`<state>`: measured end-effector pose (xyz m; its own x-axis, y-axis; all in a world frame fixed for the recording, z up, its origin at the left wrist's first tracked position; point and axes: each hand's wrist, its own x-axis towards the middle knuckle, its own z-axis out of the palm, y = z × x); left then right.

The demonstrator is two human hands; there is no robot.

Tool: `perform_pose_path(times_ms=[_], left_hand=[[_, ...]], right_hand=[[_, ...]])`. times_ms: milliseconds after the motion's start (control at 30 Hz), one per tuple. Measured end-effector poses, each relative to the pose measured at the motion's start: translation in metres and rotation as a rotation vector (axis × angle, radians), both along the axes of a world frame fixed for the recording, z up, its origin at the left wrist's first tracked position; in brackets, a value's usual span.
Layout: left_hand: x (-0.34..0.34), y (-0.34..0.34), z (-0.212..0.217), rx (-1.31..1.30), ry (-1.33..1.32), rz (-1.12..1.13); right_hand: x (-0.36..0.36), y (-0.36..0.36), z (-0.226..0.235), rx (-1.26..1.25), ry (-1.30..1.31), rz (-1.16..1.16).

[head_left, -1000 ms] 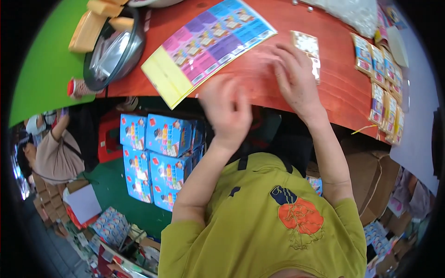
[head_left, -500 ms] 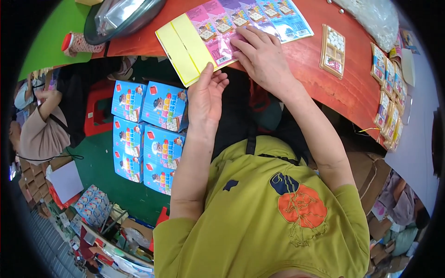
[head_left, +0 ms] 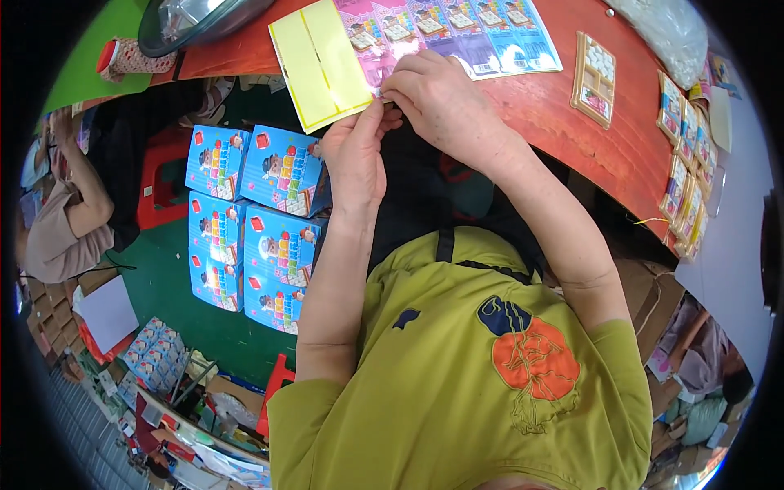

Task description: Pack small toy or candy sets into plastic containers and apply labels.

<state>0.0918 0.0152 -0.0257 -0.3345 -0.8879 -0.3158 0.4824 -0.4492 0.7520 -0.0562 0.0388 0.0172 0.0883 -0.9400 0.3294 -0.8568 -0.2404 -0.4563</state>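
A sheet of printed stickers (head_left: 487, 37) in pink, purple and blue lies at the near edge of the red table, with a bare yellow backing area (head_left: 320, 69) at its left end. At the near edge of that sheet, beside the pink stickers, my left hand (head_left: 357, 155) is closed with thumb and fingers pinching. My right hand (head_left: 449, 106) comes in from the right, its thumb and forefinger pinched at the same spot. The fingertips of both hands meet there, and the bit of sticker edge between them is mostly hidden.
A tan compartment tray (head_left: 594, 79) with white pieces lies to the right on the red table (head_left: 543, 110). Packed trays (head_left: 684, 192) are stacked at the right edge. Blue printed boxes (head_left: 282, 171) stand at lower left. A dark basin (head_left: 192, 24) sits at far left.
My right hand has come left and nearer, from lying flat on the stickers to a pinch at the sheet's edge. My left fingers have closed there too.
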Motion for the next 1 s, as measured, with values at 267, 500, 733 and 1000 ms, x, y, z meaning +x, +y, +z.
perform_pose_path(times_ms=[267, 500, 733, 1000], left_hand=[[0.003, -0.003, 0.0, -0.449, -0.506, 0.005], [0.004, -0.002, -0.005, -0.461, -0.433, 0.011], [0.002, -0.006, -0.002, -0.261, -0.261, -0.015], [0.002, -0.008, 0.003, -0.537, -0.535, -0.035]], right_hand=[[-0.001, -0.012, 0.007, 0.043, 0.025, 0.058], [0.008, -0.009, -0.001, -0.072, 0.083, -0.001], [-0.015, -0.02, 0.002, 0.007, -0.141, 0.163], [-0.008, -0.022, 0.006, 0.042, -0.022, 0.136]])
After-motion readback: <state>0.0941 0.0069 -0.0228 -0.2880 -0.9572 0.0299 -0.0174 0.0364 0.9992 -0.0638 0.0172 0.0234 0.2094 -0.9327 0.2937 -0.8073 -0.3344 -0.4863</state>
